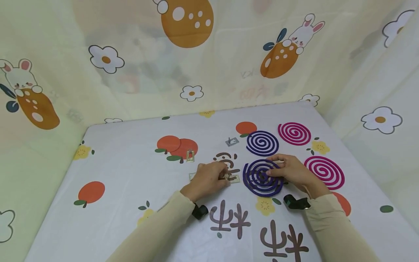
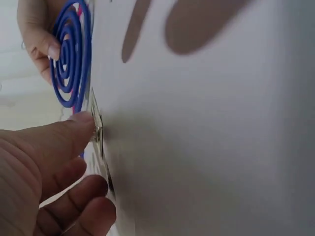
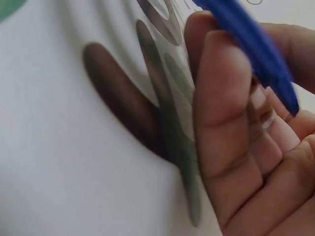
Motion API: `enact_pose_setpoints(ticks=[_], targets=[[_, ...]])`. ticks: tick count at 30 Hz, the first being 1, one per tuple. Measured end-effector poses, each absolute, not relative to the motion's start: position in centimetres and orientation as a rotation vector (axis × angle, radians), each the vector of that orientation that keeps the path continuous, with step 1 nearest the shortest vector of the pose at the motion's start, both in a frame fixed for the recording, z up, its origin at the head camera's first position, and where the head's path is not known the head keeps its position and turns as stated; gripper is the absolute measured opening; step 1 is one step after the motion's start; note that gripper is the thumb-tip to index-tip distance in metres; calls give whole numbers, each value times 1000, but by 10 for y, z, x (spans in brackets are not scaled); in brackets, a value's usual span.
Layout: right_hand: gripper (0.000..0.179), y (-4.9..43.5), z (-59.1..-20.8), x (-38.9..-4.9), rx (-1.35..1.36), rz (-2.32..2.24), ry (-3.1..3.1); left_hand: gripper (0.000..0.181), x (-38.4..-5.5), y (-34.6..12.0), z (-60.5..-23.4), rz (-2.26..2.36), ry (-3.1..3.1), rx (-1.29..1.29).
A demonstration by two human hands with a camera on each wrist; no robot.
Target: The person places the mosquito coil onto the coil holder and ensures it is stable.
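My right hand holds a dark blue mosquito coil by its right side, thumb near the centre. The blue coil is raised over the cloth in the right wrist view. My left hand is low over the table, its fingertips at a small metal coil stand. In the left wrist view the thumb presses against this stand, which is seen edge-on. Left of the left hand, another metal stand is partly hidden by it.
Behind the hands lie a second blue coil and a pink coil. Another pink coil is right of my right hand. Two more metal stands, one gold and one grey, lie on the printed tablecloth.
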State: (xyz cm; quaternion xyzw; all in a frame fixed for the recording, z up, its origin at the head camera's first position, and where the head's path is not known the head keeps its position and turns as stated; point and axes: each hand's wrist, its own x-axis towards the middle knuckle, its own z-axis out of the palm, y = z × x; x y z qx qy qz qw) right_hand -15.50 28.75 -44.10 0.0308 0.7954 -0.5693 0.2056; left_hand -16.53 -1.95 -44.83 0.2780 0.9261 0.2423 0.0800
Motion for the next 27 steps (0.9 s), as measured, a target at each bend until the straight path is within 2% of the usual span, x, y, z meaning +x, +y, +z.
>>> enact_pose_setpoints(ticks=[7, 13, 27], targets=[[59, 281, -446, -151, 163, -1801, 2050, 33, -143, -36, -446, 357, 2912, 1066], [58, 267, -451, -150, 175, -1900, 1965, 49, -128, -43, -446, 246, 2866, 1060], [58, 247, -458, -150, 153, -2012, 1898, 59, -120, -40, -450, 59, 2916, 1106]])
